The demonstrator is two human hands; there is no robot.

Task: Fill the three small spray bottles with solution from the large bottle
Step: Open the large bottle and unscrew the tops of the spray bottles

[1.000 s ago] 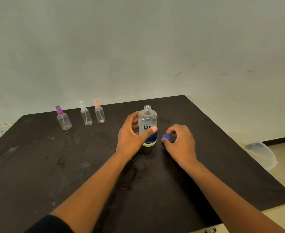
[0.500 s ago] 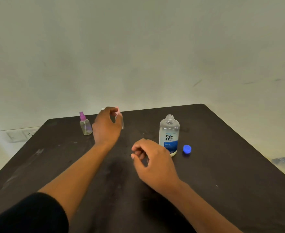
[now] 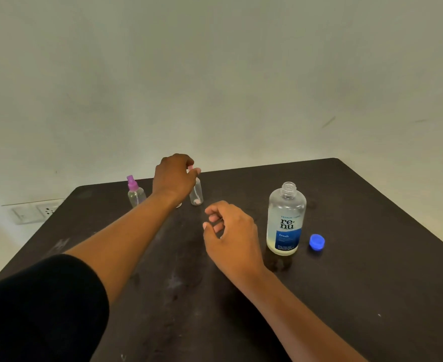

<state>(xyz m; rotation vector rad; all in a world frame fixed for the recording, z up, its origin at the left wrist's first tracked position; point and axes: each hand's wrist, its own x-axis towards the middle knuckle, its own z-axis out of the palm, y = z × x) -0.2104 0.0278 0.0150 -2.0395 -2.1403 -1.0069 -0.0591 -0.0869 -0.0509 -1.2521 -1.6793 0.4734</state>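
A dark sleeve [image 3: 40, 304] is filling the near left corner, and the left forearm is stretching from it across the dark table [image 3: 371, 296] toward the far edge. The right hand [image 3: 231, 231] is hovering above the middle of the table, fingers loosely curled, gripping nothing.

To its right the large bottle [image 3: 286, 220] is standing upright with its neck uncapped; a shallow layer of pale liquid is sitting at its bottom, below the blue label. The blue cap [image 3: 317, 242] is lying on the table just beside the bottle's right side, apart from it.

Farther back, the three spray bottles are standing near the far edge. The left hand [image 3: 174, 178] is curling over the top of the pink bottle [image 3: 196, 195], fingers and thumb closing around its pink sprayer; whether they are gripping firmly cannot be told. That bottle looks clear and nearly empty. The hand and wrist are covering the middle bottle [image 3: 179, 205], only a sliver of its base showing. The purple bottle [image 3: 135, 192] is standing just left of the wrist, untouched and clear.

Beyond the table's left corner, a wall socket [image 3: 36, 211] is sitting on the pale wall [image 3: 215, 74].
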